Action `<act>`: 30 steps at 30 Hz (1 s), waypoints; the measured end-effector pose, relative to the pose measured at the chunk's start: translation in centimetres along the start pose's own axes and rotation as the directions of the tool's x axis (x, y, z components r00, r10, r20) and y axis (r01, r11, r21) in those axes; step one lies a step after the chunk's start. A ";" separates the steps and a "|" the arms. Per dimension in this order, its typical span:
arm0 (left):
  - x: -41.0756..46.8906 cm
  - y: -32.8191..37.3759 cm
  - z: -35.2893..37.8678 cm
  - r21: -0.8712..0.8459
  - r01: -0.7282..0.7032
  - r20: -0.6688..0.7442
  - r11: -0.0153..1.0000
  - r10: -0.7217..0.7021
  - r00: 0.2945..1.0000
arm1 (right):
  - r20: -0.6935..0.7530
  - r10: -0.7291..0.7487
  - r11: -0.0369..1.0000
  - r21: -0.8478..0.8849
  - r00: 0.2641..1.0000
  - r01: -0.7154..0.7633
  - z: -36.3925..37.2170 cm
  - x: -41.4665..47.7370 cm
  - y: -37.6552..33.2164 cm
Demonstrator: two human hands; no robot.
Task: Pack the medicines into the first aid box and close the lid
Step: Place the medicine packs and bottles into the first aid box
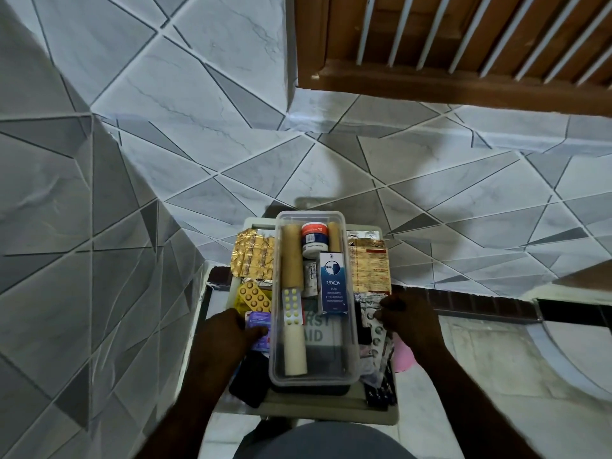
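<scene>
A clear plastic first aid box (351, 359) stands open on a small grey table (331, 410). Inside lie two tan rolls (291, 260), a red-and-white jar (314, 239), a blue-and-white carton (332, 283) and a strip of yellow pills (292, 307). My left hand (228, 336) rests left of the box, fingers on a purple packet (260, 327). My right hand (409, 321) is right of the box, its fingers closed on a silver blister strip (377, 336). No lid is visible.
Gold foil strips (253, 255) and an orange pill blister (253, 296) lie left of the box. An orange foil sheet (371, 265) lies to the right. A dark flat object (248, 380) sits front left. Tiled walls and a wooden door (463, 44) surround the table.
</scene>
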State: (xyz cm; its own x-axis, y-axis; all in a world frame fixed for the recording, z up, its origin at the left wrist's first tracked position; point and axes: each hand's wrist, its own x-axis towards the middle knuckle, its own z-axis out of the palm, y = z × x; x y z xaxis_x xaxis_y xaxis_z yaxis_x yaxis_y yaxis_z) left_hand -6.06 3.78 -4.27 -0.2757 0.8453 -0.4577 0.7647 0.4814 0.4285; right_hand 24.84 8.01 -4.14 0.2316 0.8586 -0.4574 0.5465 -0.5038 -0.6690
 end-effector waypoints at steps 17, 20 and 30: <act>0.3 -0.6 -1.5 -0.330 0.060 0.054 0.942 -0.044 0.998 | 0.042 0.014 0.987 0.158 0.999 -0.020 -1.0 -0.3 -1.5; 0.0 -1.0 -2.6 -0.368 0.056 0.057 0.928 -0.037 0.998 | 0.018 -0.044 0.991 0.124 0.999 0.042 -2.3 -0.5 -2.8; -1.3 3.1 -6.8 -0.591 -0.099 -0.113 0.801 0.040 0.993 | -0.078 -0.273 0.951 0.127 0.959 0.281 -4.9 -0.3 -10.7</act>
State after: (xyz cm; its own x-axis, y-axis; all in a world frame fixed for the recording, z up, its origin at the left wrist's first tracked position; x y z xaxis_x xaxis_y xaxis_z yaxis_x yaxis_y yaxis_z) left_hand -7.31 5.75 2.93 -0.3086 0.8847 -0.3495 0.2956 0.4384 0.8488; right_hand 22.83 13.58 6.03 0.1360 0.9681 -0.2105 0.4826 -0.2503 -0.8393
